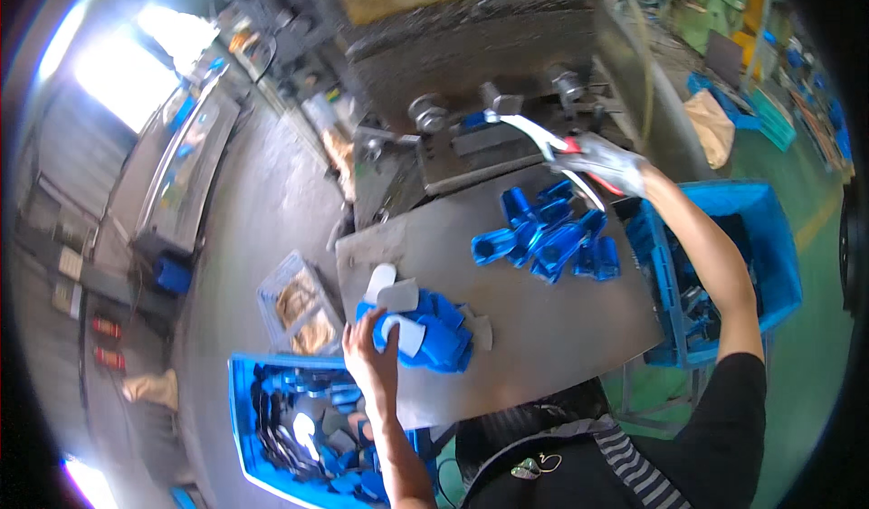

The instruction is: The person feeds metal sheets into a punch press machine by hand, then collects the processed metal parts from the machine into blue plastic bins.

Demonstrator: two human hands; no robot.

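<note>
My right hand [602, 163], in a grey glove, is closed around long silver tongs [534, 133] with red on the handles. Their tip reaches the press die [493, 152], beside a small blue part [474, 120]. At the table's left, my bare left hand [369, 351] has its thumb and fingers at the edge of a pale flat piece [406, 335], which it seems to pinch. That piece lies over a heap of blue flat pieces [444, 342]. Several shiny blue formed parts [548, 237] are piled below the tongs on the metal table [525, 319].
The heavy press [471, 47] stands beyond the table. A blue crate [237, 418] of flat pieces is at lower left, with a smaller pale crate [262, 296] behind it. Another blue crate [783, 265] holding dark parts stands at the right, under my forearm.
</note>
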